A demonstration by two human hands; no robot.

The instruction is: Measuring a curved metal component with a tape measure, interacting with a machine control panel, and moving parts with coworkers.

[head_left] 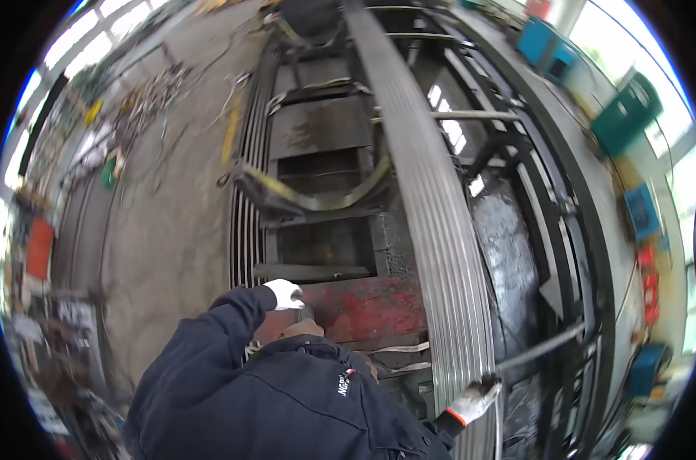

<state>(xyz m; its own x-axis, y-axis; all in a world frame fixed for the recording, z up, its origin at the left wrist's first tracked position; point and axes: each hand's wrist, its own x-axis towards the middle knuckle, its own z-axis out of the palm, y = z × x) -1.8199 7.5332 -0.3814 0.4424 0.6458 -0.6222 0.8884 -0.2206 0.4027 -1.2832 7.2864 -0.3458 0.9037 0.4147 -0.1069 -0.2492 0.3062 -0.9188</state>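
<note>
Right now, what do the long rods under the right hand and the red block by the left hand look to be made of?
Long rods: bare grey metal, probably steel, with a dull streaky sheen. Red block: seemingly painted metal, with the red worn and scuffed to dark patches. Gloves on the left hand and right hand: white knit fabric.

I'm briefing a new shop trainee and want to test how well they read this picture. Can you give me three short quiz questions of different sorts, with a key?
1. True or false: the right hand, in a white glove, rests on the near end of the bundle of long grey metal bars.
2. Multiple choice: the left hand is at A) a blue cabinet, B) the red-painted steel beam, C) the concrete floor.
3. Fill in: a yellowish ____ hangs in a curve across the dark metal rack.

Key: 1 true; 2 B; 3 strap.
</note>
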